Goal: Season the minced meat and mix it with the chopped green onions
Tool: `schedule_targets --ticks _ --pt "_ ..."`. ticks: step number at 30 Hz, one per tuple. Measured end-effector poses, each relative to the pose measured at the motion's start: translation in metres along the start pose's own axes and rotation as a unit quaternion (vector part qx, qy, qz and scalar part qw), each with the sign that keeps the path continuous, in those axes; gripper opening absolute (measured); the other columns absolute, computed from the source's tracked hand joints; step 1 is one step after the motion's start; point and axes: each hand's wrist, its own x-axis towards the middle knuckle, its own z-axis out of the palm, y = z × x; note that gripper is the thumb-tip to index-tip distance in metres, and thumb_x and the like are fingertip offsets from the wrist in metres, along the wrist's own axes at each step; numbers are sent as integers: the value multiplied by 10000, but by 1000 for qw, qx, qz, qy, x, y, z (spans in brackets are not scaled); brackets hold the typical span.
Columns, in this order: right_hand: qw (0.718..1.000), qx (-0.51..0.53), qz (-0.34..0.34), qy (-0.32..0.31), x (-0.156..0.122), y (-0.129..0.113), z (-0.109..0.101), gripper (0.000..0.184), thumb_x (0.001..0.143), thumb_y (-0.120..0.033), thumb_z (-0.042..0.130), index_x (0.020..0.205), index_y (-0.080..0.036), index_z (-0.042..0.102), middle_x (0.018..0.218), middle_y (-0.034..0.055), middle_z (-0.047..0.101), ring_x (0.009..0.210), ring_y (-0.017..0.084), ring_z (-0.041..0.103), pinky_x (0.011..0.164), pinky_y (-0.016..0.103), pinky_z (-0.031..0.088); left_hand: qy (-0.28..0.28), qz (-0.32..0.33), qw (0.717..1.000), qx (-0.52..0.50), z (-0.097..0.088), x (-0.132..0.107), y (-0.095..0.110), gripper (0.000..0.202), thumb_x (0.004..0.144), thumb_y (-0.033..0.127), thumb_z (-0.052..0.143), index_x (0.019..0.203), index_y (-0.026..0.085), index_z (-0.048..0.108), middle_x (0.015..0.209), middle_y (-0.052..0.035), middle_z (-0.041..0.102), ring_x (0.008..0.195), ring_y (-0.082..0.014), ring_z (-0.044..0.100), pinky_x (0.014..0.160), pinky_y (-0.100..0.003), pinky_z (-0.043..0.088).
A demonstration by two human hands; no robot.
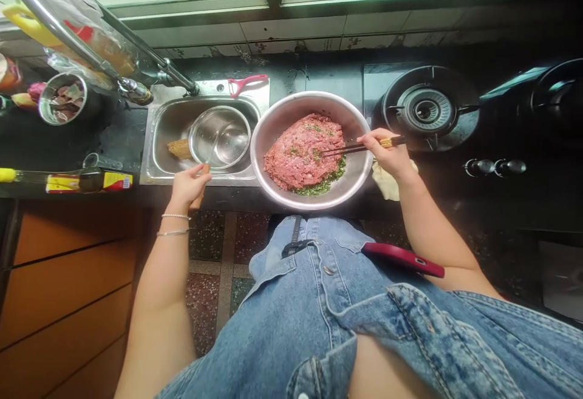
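A large steel bowl (273,122) on the dark counter holds pink minced meat (300,153) with chopped green herbs along its near edge. My right hand (389,155) is closed round a pair of chopsticks (359,147) whose tips rest on the meat. My left hand (186,185) is at the sink's front edge, closed on a wooden-handled utensil (200,195) that reaches toward a smaller empty steel bowl (219,136) standing in the sink (159,138). The utensil's working end is hard to make out.
A long tap (68,28) arcs over the sink, and a red peeler (246,83) lies behind it. A gas burner (426,109) is to the right, a cloth (387,183) under my right wrist. A sauce bottle (86,180) lies on the left counter near a steel cup of scraps (61,98).
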Motion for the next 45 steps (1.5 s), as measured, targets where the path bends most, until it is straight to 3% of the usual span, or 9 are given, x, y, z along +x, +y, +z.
schedule_targets --ticks 6,12,18,22,26,30,38,41,45 --pt "983 168 67 15 -4 -10 26 459 812 -653 642 655 -222 643 674 13 669 749 202 696 836 390 583 -15 48 990 132 29 38 -5 566 744 324 713 1248 67 687 895 -144 727 900 -273 667 909 -370 484" --pt "925 322 122 159 4 -13 36 634 861 -592 610 461 -201 312 398 -75 246 407 85 429 673 296 566 -53 29 981 182 32 51 -23 627 787 460 656 1335 157 631 1066 -151 721 1067 -368 646 948 -450 488" --pt "907 333 128 224 2 -27 19 687 919 -559 523 498 -189 125 404 -89 76 322 50 149 367 200 297 118 127 980 94 35 32 -19 484 870 376 527 1253 119 674 1154 -183 673 1062 -299 640 1043 -453 451" --pt "938 272 116 183 -6 -29 42 696 841 -621 615 489 -207 180 396 -101 119 318 42 135 330 209 183 101 199 973 -66 67 24 12 414 902 378 492 1154 136 714 1004 -117 713 885 -205 655 956 -363 498" --pt "959 247 130 44 -14 -31 92 717 709 -685 734 432 -217 266 357 -94 202 301 42 202 334 234 194 21 151 951 -268 121 35 63 401 927 381 487 1158 118 683 842 -66 687 635 -141 592 725 -295 527" --pt "943 299 134 -51 -19 -48 125 711 779 -679 677 439 -221 252 356 -90 187 299 51 176 334 245 187 50 148 905 -397 161 49 104 292 923 380 556 778 149 659 666 -6 585 638 -133 551 689 -247 492" --pt "952 295 9 -85 11 -56 171 716 832 -719 582 464 -227 214 382 -86 139 317 60 159 354 263 183 75 117 879 -456 189 -1 91 392 904 468 592 669 154 596 594 15 532 597 -118 506 632 -227 476" --pt "970 225 -67 -61 52 -37 159 719 829 -766 543 458 -233 235 392 -75 186 334 68 205 381 283 216 97 118 879 -451 194 -17 85 336 880 450 620 813 128 690 727 -23 662 711 -150 612 748 -258 524" --pt "981 177 -78 -33 67 -11 100 762 812 -823 488 468 -226 164 384 -81 139 335 64 140 395 300 176 135 106 885 -432 198 -20 82 356 859 421 647 983 99 736 966 -101 747 937 -227 695 929 -337 541"
